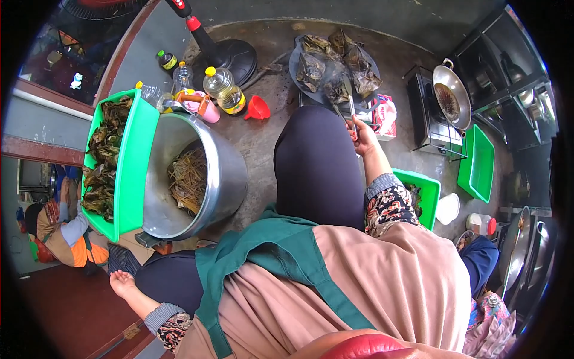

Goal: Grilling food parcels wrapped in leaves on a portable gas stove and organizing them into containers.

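My right hand [362,135] is closed around the handles of metal tongs [350,92], whose tips reach a leaf-wrapped packet [336,86] on a round dark griddle [297,60]. Other charred leaf packets [310,72] lie around it, with some smoke above. My left hand [121,282] hangs low at the left beside my leg, fingers loosely curled, holding nothing. Between my left leg and the wall stands a large metal pot [228,175] with straw-like strips and a packet [190,179] inside. A green tray [136,166] of leaf packets [105,157] sits at the pot's left.
Oil bottles [224,89], a red funnel [257,108] and a fan stand [233,58] are beyond the pot. At right are a stove [428,121] with a wok [452,96], green trays [477,161], [430,193] and a white tub [447,208]. Another person [67,233] is at far left.
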Action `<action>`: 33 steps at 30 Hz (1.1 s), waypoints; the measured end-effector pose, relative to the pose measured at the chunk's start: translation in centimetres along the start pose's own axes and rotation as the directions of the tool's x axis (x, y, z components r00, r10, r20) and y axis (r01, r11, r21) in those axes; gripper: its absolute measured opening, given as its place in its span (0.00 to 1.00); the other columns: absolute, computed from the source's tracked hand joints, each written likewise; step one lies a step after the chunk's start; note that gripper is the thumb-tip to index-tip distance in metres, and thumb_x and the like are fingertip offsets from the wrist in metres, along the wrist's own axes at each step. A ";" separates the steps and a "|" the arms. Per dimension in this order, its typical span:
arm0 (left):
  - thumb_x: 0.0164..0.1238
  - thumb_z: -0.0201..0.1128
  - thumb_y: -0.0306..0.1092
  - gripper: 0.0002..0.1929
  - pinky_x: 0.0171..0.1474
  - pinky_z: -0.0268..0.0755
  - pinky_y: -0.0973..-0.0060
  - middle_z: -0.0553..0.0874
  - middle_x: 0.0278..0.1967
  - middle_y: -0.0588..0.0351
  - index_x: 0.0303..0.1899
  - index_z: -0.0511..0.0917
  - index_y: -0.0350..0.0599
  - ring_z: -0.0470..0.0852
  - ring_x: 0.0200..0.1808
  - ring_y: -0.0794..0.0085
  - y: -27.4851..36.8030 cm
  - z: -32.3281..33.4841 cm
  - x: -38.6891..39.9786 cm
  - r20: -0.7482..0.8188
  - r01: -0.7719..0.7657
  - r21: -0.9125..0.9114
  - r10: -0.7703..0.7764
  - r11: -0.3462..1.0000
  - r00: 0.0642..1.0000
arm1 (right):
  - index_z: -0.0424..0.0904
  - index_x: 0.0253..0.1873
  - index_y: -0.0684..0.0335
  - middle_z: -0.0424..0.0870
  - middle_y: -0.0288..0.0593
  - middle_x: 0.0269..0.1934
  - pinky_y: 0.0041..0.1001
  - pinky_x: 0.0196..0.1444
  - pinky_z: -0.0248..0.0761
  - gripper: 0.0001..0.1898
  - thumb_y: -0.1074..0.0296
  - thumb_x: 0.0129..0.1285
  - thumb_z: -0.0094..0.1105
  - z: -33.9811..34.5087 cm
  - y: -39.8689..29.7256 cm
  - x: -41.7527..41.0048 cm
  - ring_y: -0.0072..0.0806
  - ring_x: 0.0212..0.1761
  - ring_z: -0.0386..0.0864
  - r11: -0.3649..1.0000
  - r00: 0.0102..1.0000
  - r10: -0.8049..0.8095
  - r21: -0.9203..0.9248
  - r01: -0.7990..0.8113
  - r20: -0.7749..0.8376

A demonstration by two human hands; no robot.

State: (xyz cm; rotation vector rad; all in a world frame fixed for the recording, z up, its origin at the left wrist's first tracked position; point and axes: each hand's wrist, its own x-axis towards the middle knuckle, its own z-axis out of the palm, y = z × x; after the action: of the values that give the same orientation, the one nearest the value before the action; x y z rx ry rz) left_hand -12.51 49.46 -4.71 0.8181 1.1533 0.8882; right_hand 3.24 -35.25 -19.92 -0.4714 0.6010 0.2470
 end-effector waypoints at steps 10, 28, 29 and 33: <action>0.58 0.63 0.33 0.06 0.31 0.69 0.76 0.80 0.31 0.63 0.36 0.76 0.48 0.78 0.29 0.74 0.7 -1.5 0.9 -0.017 0.006 0.012 -0.006 1.000 1.000 | 0.75 0.49 0.58 0.78 0.34 0.29 0.18 0.20 0.60 0.14 0.57 0.64 0.56 0.7 0.6 -8.5 0.16 0.20 0.68 0.720 0.983 -0.109 -0.694 -0.022 -0.145; 0.58 0.63 0.33 0.07 0.30 0.69 0.77 0.79 0.30 0.62 0.35 0.74 0.46 0.78 0.28 0.75 0.0 -1.2 0.5 0.041 0.042 -0.009 -0.042 0.999 0.998 | 0.75 0.53 0.67 0.82 0.58 0.37 0.39 0.47 0.73 0.25 0.55 0.56 0.63 0.9 3.0 -1.4 0.48 0.42 0.81 -0.270 0.547 -0.830 -0.936 -0.225 0.107; 0.58 0.63 0.33 0.07 0.30 0.69 0.77 0.79 0.30 0.62 0.34 0.74 0.46 0.78 0.28 0.75 0.1 -1.3 0.5 0.044 0.039 -0.009 -0.038 0.999 0.998 | 0.75 0.53 0.67 0.82 0.58 0.37 0.39 0.47 0.73 0.25 0.55 0.56 0.63 0.6 2.8 -1.3 0.48 0.42 0.81 -0.270 0.547 -0.830 -0.936 -0.225 0.108; 0.58 0.63 0.33 0.07 0.30 0.69 0.77 0.79 0.30 0.62 0.34 0.74 0.46 0.78 0.29 0.75 0.2 -1.3 0.7 0.060 0.041 -0.039 -0.038 0.998 0.997 | 0.78 0.48 0.67 0.83 0.53 0.33 0.36 0.36 0.73 0.18 0.59 0.60 0.59 0.1 1.8 -1.7 0.43 0.34 0.82 -0.287 0.515 -0.837 -0.950 -0.121 0.186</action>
State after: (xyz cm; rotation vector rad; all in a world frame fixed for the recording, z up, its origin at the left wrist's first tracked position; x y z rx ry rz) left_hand -13.68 50.28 -5.09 0.7813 1.0929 0.8465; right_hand 1.31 -33.81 -19.45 -2.5180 0.7775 -0.3849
